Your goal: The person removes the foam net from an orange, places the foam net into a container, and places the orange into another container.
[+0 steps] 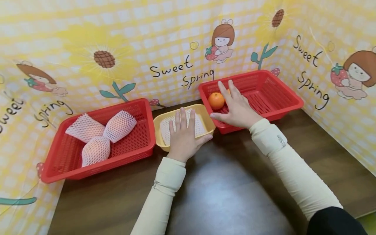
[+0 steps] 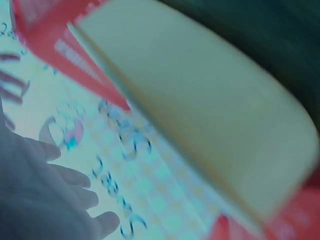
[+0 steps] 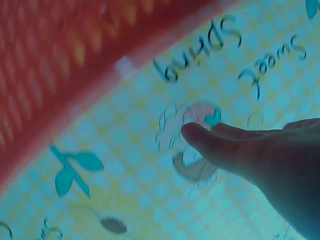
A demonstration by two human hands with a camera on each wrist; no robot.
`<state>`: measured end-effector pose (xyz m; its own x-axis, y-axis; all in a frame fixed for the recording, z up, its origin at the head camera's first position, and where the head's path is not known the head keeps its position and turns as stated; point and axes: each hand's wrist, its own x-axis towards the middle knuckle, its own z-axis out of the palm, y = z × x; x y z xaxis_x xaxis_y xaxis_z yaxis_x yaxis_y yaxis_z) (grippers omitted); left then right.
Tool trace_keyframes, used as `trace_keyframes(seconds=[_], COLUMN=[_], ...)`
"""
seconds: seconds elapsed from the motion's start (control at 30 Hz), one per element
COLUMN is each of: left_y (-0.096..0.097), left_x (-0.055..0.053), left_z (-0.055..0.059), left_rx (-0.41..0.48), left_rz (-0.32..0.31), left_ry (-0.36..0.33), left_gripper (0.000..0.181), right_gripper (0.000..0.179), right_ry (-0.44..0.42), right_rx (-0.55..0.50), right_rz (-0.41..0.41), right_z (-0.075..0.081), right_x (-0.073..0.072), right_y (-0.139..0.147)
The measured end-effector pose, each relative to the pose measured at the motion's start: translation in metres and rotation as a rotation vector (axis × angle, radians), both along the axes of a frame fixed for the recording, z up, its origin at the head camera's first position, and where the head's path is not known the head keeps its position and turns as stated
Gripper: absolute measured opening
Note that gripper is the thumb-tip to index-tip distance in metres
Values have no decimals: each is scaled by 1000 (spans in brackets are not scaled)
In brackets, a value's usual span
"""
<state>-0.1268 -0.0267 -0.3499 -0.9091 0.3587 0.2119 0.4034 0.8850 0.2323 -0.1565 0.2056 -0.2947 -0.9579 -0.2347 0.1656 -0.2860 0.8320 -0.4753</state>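
Observation:
My left hand [image 1: 183,140] is held over the small yellow basket [image 1: 157,137], its fingers spread and nothing in its grasp. White foam fruit nets [image 1: 165,131] lie in that basket, partly covered by the hand. Over the near left side of the right red basket [image 1: 276,101] hovers my right hand [image 1: 237,110], fingers extended and holding nothing. An orange [image 1: 216,101] sits in that basket just left of the fingers, with a second orange mostly hidden behind them. In the left wrist view the yellow basket's side [image 2: 210,100] rises beside the open fingers [image 2: 75,180].
At the left stands another red basket [image 1: 139,137] with several fruits in white foam nets [image 1: 120,125]. All the baskets are on a dark wooden table [image 1: 117,195], close against a yellow checked, printed cloth backdrop [image 1: 164,39]. The yellow basket is between the red ones.

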Motion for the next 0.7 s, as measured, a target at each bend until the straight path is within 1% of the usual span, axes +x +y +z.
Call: trace_keyframes(seconds=[0.07,0.13,0.2,0.27,0.33,0.43,0.53,0.63,0.7], left_y=[-18,-37,-57,-78,-99,-133,-171,-209,-234], left_x=[5,10,14,17,18,19,18,15,12], left_z=[6,12,16,19,20,21,27,38,45], left_rx=[-8,-34,-60,-67,-81,-69,-44,-23,-20], left_rz=[18,49,84,118,147,177,219,295,368], left_ry=[2,-6,-8,-20,-21,-20,-45,-96,-132], left_gripper=[109,110,111,112,113,112,108,103,99], right_gripper=[115,115,116,117,117,117,114,110,107], right_ry=[13,18,23,29,33,41,41,23,7], right_rx=[11,19,17,12,-1,-9,-9,-13,-16], right_rz=[18,43,74,101,121,154,197,234,253], right_z=[-9,-16,-21,-23,-24,-22,-20,-20,-20], right_x=[3,5,6,7,8,9,8,7,6], right_y=[-9,-20,-33,-47,-60,-80,-102,-125,-141])
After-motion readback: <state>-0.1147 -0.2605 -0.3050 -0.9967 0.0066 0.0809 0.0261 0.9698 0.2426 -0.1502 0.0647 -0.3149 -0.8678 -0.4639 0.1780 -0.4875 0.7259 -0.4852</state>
